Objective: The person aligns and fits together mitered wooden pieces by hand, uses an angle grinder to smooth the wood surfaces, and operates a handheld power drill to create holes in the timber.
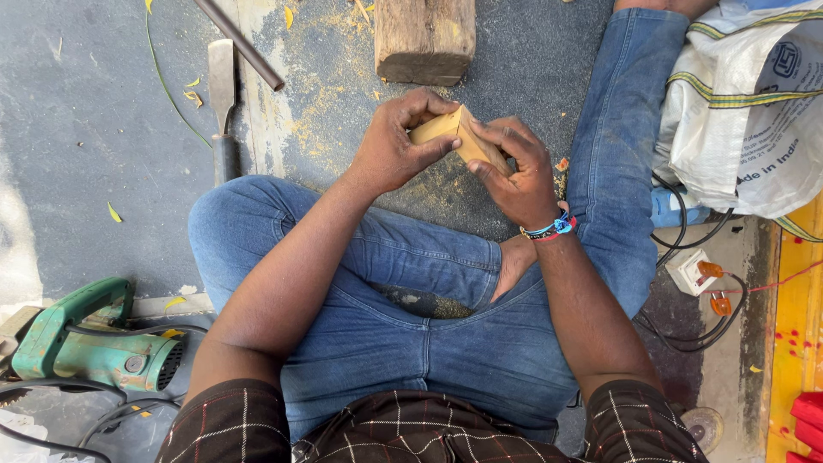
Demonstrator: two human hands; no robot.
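Head view, looking down on a seated person with legs crossed in blue jeans (411, 334) and a dark checked shirt (403, 433). Upper centre of the frame: the left hand (393, 147) and the right hand (514, 171) together hold a small pale wooden block (453, 133) above the ground, in front of the knees. The left hand is closed on the block's left end, fingers curled over the top and thumb pressed along the near face. The right hand is closed on the block's right end, fingers wrapped over it from above. The right wrist carries a beaded bracelet (549, 228) of blue, red and white.

Top centre: a thick, weathered wooden log (424, 36) lies on the grey ground (77, 129), just beyond the hands, with yellow sawdust (321, 103) scattered around and below it. Upper left: a chisel (223, 103) lies lengthwise, its flat blade towards the top of the frame; a dark metal rod (240, 43) crosses diagonally just beside it. A few yellow leaves lie on the ground nearby.

Lower left: a green power tool (90, 343) with a black cord rests beside the left thigh. Upper right: a white woven sack (746, 103) with green and yellow stripes sits against the right leg. Right edge, mid-height: a white socket box (693, 270) with orange plugs and black cables lies near the right knee.
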